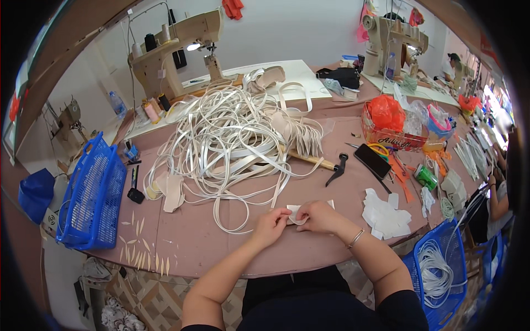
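My left hand (271, 226) and my right hand (320, 217) meet near the front of the cloth-covered table. Between their closed fingers is a small cream piece of sheet material (298, 215), curled over on itself. Part of it lies hidden behind the fingers. A bracelet circles my right wrist. Beyond my hands spreads a big tangled heap of white and cream straps (232, 132). At its right edge stand many cream cut pieces (306, 138) in a row. A black-headed hammer (338, 168) with a wooden handle rests in front of them.
Right of the hammer lie a black phone (372, 161), white scraps (386, 214) and a green can (426, 176). Blue baskets flank the table, one at left (94, 198), one at lower right (458, 276). Sewing machines (176, 52) stand behind. Other people are at right.
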The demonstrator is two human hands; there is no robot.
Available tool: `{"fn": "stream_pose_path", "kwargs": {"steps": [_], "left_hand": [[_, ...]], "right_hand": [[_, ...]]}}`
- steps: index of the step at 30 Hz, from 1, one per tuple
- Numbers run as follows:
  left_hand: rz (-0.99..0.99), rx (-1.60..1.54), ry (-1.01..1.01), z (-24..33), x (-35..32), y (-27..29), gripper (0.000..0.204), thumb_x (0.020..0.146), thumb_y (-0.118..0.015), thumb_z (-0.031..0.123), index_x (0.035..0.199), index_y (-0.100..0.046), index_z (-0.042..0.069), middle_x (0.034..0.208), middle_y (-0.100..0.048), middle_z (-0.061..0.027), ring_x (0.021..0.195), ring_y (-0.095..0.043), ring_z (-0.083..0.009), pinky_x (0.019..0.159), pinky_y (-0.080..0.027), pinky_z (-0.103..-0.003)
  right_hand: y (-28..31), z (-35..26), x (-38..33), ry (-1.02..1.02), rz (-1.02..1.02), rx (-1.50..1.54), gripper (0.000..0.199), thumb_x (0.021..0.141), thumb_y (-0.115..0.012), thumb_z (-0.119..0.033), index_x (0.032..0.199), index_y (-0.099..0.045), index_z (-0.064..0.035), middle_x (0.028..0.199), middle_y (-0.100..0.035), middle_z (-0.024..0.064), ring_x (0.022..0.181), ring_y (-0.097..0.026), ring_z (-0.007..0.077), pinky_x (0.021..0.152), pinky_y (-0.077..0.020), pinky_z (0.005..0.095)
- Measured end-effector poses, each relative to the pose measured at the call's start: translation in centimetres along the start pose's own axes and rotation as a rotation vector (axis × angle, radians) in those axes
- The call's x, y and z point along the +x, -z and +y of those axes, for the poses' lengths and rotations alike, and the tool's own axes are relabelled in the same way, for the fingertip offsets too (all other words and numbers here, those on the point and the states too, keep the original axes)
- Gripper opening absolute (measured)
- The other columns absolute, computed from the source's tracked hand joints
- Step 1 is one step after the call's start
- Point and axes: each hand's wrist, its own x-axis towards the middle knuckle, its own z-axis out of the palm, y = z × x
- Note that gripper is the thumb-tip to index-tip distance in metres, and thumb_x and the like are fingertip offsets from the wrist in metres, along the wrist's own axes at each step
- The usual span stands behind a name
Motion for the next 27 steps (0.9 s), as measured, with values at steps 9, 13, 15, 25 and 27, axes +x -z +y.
{"fn": "stream_pose_path", "kwargs": {"steps": [9,13,15,25,27], "left_hand": [[0.069,0.286,-0.255,1.3,-1.9,-0.6,0.033,0.069,-0.066,0.005,0.100,-0.053,0.004,0.090,-0.059,-0.0115,0.085,-0.057,-0.0285,0.073,-0.047,-0.035],[0.189,0.415,-0.354,-0.3,-1.2,-0.9,0.028,0.068,-0.068,0.007,0.094,-0.058,0.005,0.089,-0.061,-0.0114,0.084,-0.059,-0.0276,0.074,-0.047,-0.035],[0.286,0.469,-0.535,-0.9,-0.9,-0.9,0.024,0.067,-0.067,0.007,0.090,-0.060,0.005,0.088,-0.061,-0.0104,0.083,-0.059,-0.0276,0.075,-0.047,-0.036],[0.189,0.420,-0.184,0.0,-1.1,0.2,0.011,0.068,-0.067,0.013,0.077,-0.066,0.007,0.107,-0.058,-0.0051,0.115,-0.041,-0.0329,0.091,-0.037,-0.042],[0.188,0.456,-0.141,-0.3,-1.4,0.1,0.010,0.069,-0.067,0.015,0.076,-0.067,0.008,0.113,-0.056,-0.0035,0.121,-0.034,-0.0346,0.095,-0.031,-0.046]], "right_hand": [[-1.8,-1.4,-0.1,-0.166,0.070,-0.058,0.021,0.077,-0.060,-0.018,0.085,-0.054,0.0000,0.079,-0.061,0.0194,0.076,-0.059,0.0354,0.068,-0.0461,0.0420],[-2.5,-1.7,0.5,-0.221,0.100,-0.126,0.023,0.077,-0.059,-0.019,0.087,-0.054,0.0010,0.078,-0.061,0.0213,0.076,-0.060,0.0365,0.069,-0.0465,0.0432],[-2.7,-1.3,1.0,-0.269,0.106,-0.115,0.023,0.077,-0.059,-0.019,0.087,-0.054,0.0013,0.078,-0.061,0.0213,0.076,-0.060,0.0367,0.069,-0.0468,0.0431],[-2.4,-1.5,0.8,-0.210,0.120,0.026,0.027,0.074,-0.064,-0.018,0.093,-0.058,0.0000,0.086,-0.061,0.0204,0.083,-0.059,0.0359,0.074,-0.0461,0.0421],[-2.3,-1.8,1.0,-0.211,0.053,0.043,0.028,0.073,-0.065,-0.017,0.094,-0.057,-0.0011,0.086,-0.061,0.0203,0.083,-0.058,0.0365,0.074,-0.0461,0.0420]]}}
